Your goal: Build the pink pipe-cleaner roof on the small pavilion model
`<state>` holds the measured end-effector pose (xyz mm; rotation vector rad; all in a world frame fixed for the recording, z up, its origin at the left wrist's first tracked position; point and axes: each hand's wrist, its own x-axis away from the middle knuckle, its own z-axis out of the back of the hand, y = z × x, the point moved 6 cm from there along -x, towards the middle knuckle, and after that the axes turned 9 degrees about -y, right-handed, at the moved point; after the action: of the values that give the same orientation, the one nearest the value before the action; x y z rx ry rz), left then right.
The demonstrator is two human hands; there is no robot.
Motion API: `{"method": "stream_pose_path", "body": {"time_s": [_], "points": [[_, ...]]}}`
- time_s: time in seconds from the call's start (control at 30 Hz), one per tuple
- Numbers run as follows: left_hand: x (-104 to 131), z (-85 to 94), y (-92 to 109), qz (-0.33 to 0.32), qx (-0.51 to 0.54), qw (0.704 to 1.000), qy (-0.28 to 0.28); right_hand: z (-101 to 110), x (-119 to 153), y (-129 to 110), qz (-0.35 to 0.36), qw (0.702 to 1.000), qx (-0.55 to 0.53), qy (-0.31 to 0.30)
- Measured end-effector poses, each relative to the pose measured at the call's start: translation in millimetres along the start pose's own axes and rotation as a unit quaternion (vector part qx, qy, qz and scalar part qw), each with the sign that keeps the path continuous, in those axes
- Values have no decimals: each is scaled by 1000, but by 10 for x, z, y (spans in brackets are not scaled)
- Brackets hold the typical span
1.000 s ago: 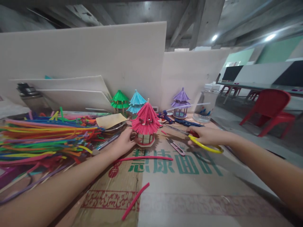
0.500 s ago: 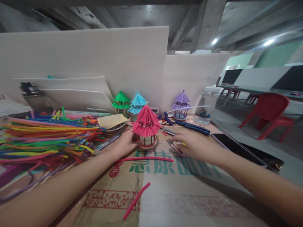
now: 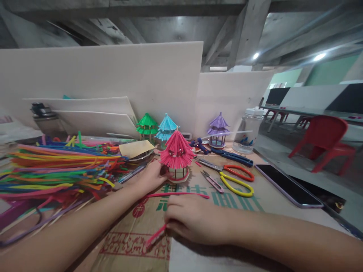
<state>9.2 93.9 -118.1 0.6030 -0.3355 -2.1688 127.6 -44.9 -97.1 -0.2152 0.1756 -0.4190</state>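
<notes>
A small pink pavilion model (image 3: 178, 151), with a two-tier pleated roof and thin posts on a white base, stands upright in the middle. My left hand (image 3: 153, 175) is closed on the left side of its base, some fingertips hidden behind it. Lower down, my right hand (image 3: 188, 217) has curled fingers around the upper end of a short pink pipe cleaner (image 3: 155, 235). A longer pink pipe cleaner (image 3: 178, 193) lies between the model and my right hand. Scissors (image 3: 236, 183) with one red and one yellow handle lie to the right, beside small thread snips (image 3: 212, 182).
Many coloured pipe cleaners (image 3: 65, 162) are heaped at left. Green (image 3: 146, 124), blue (image 3: 166, 124) and purple (image 3: 218, 126) pavilions stand behind, near a glue gun (image 3: 200, 145) and a clear jar (image 3: 246, 132). A phone (image 3: 287, 185) lies at right.
My right hand has moved from the scissors down and left to the short pink pipe cleaner, whose lower end has shifted up. The scissors are uncovered. My left hand stays on the pink pavilion.
</notes>
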Motion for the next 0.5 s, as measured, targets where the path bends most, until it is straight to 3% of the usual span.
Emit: {"method": "stream_pose_path", "body": {"time_s": [0.2,0.27,0.37,0.43,0.5], "points": [[24,101,206,-11,-83,996,-35,642,299,366,-158,964,-105,188],[54,193,269,8,-115,990,-83,827,370,464,-171,952,-101,233],[182,396,343,94,-186,958,-196,1002,431,567,-178,940,-98,275],[257,631,498,123,-217,949,-195,1048,444,605,-179,933,-121,287],[256,858,788,75,-188,969,-142,1054,438,618,-176,928,-163,287]]}}
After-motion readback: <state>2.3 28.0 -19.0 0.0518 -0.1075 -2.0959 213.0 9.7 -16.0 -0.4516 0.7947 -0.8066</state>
